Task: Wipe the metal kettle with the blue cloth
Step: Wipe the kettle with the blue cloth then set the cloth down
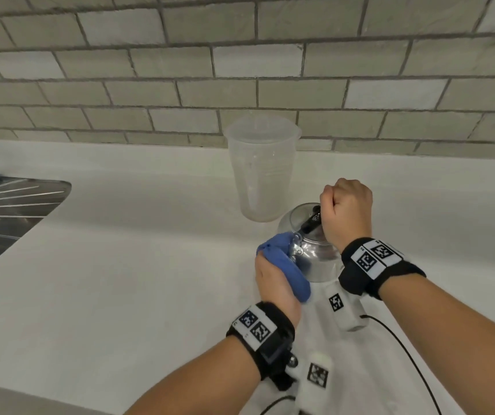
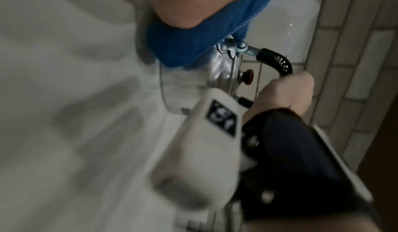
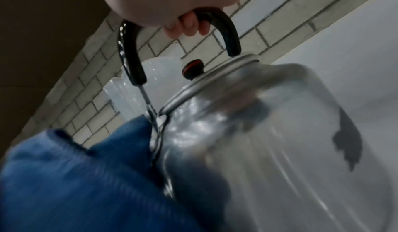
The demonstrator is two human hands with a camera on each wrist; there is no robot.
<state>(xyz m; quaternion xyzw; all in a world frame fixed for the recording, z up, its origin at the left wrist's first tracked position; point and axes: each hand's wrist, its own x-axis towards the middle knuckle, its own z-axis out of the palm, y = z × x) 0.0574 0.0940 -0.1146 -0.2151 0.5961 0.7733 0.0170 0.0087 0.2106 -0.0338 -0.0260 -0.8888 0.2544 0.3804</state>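
Observation:
A shiny metal kettle (image 1: 315, 259) stands on the white counter (image 1: 120, 265), its lid topped by a dark knob (image 3: 192, 69). My right hand (image 1: 345, 211) grips the kettle's black arched handle (image 3: 228, 31) from above, fingers curled round it. My left hand (image 1: 273, 283) holds a bunched blue cloth (image 1: 285, 265) and presses it against the kettle's left side, by the handle's metal hinge (image 2: 234, 47). The cloth (image 3: 75, 176) fills the lower left of the right wrist view, touching the kettle (image 3: 269, 150). The cloth (image 2: 183, 40) hides that part of the kettle's wall (image 2: 183, 80).
A translucent plastic jug (image 1: 262, 169) stands just behind the kettle, near the grey tiled wall (image 1: 240, 70). A steel sink drainer (image 1: 9, 211) lies at the left. White tagged wrist devices and a black cable (image 1: 405, 348) hang near my forearms.

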